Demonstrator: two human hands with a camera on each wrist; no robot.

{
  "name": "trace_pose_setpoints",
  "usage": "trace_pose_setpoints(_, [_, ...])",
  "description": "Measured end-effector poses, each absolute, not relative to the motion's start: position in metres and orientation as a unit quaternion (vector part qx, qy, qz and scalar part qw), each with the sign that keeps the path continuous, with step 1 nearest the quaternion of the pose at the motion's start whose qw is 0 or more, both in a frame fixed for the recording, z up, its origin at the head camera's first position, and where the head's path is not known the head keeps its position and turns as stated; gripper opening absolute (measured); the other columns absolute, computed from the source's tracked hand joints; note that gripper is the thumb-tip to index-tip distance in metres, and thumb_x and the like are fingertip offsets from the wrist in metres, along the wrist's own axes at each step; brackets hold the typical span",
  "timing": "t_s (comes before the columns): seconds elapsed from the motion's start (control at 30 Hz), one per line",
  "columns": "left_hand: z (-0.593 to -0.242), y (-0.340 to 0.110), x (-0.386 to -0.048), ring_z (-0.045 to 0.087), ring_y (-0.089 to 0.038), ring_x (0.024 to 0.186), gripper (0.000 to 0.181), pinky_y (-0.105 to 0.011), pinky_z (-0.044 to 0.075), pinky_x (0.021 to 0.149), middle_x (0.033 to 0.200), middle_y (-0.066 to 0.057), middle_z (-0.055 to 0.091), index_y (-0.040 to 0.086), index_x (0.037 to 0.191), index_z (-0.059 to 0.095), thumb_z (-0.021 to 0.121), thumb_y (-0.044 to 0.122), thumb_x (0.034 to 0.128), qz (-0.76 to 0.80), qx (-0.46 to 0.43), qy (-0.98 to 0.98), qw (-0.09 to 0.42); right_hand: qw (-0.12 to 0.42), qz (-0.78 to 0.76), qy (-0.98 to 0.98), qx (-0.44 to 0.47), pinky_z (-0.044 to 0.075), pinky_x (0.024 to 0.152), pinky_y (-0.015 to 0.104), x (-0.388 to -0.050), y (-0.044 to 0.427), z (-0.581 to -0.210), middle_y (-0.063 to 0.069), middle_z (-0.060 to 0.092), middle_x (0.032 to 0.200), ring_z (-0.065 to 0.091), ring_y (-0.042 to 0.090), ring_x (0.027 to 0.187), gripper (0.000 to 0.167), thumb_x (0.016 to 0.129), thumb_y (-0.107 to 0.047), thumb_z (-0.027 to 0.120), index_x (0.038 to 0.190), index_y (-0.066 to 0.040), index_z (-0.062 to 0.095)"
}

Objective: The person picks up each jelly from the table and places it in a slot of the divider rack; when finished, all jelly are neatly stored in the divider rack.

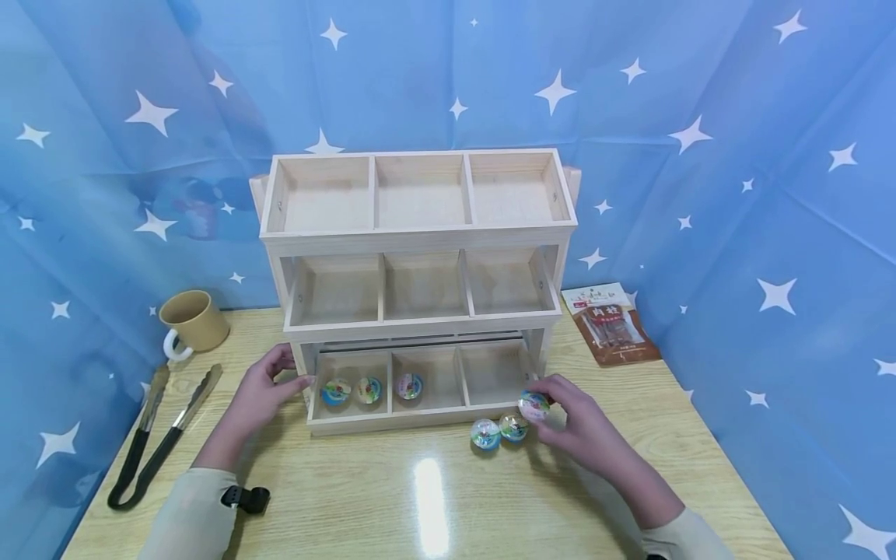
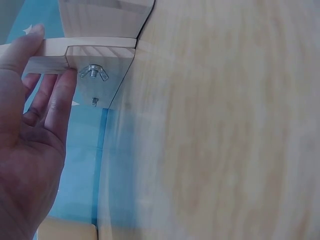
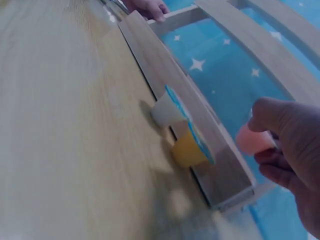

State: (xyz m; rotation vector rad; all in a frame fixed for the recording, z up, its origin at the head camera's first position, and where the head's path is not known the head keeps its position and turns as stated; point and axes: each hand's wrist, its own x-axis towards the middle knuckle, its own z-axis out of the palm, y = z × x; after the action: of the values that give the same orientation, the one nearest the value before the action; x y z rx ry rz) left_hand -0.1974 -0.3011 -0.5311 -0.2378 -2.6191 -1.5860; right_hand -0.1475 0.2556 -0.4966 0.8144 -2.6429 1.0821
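The step in hand appears to be the stocking of the wooden rack's bottom tier with small jelly cups, one at a time. A pink cup is pinched between the thumb and fingers of the right hand and is held off the table, near the tier's right front corner. The rack is gripped at its lower left end by the left hand — thumb above the wooden edge, fingers beneath it, as is shown in the left wrist view — presumably so that it is steadied. The hands are kept well apart.

Two cups, one with a blue-edged lid and one beside it, are seated in the left compartment; a single pink-lidded cup is seated in the middle one. A pale cup and a yellow cup are left side by side on the table, just before the tier's front board, so the work is judged about half done.

For the next move, the held cup probably needs to be carried over the front board and set down upright. The middle compartment is suggested by the similar lid — though which is meant cannot be told.
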Motion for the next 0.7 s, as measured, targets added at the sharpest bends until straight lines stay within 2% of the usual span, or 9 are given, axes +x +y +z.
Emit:
trace_pose_setpoints(0.1, [-0.531,-0.301,-0.198,0.066,-0.026,0.119,0.053,-0.035,0.054,0.095,0.128,-0.014,0.073,0.007,0.149,0.062,0.083,0.018,0.1025,-0.514,-0.076,-0.853,0.035,0.066,0.373,-0.880,0.286,0.062,0.089,0.044,-0.157,0.245,-0.493,-0.005,0.069,0.122,0.067,0.014,0.106,0.059,0.082,0.008,0.088,0.134,-0.013,0.071])
trace_pose_setpoints(0.33, [-0.532,-0.300,-0.199,0.066,-0.026,0.117,0.052,-0.028,0.056,0.090,0.126,-0.016,0.073,0.006,0.148,0.062,0.084,0.017,0.1020,-0.522,-0.079,-0.848,0.034,0.028,0.382,-0.872,0.305,0.062,0.088,0.046,-0.177,0.219,-0.485,-0.004,0.066,0.117,0.064,0.016,0.104,0.059,0.080,0.006,0.086,0.134,-0.010,0.070])
trace_pose_setpoints(0.57, [-0.534,-0.302,-0.200,0.066,-0.024,0.117,0.052,-0.027,0.055,0.090,0.126,-0.015,0.073,0.006,0.149,0.061,0.083,0.016,0.1027,-0.515,-0.082,-0.852,0.037,0.017,0.352,-0.871,0.343,0.060,0.092,0.046,-0.192,0.193,-0.478,-0.002,0.067,0.121,0.066,0.019,0.107,0.054,0.085,-0.003,0.086,0.137,-0.009,0.070])
trace_pose_setpoints(0.7, [-0.533,-0.301,-0.199,0.066,-0.025,0.118,0.050,-0.028,0.055,0.092,0.125,-0.015,0.074,0.006,0.147,0.062,0.083,0.018,0.1024,-0.517,-0.079,-0.852,0.035,-0.008,0.341,-0.874,0.345,0.060,0.094,0.045,-0.197,0.181,-0.475,0.001,0.068,0.125,0.067,0.021,0.110,0.053,0.088,-0.007,0.085,0.139,-0.010,0.070])
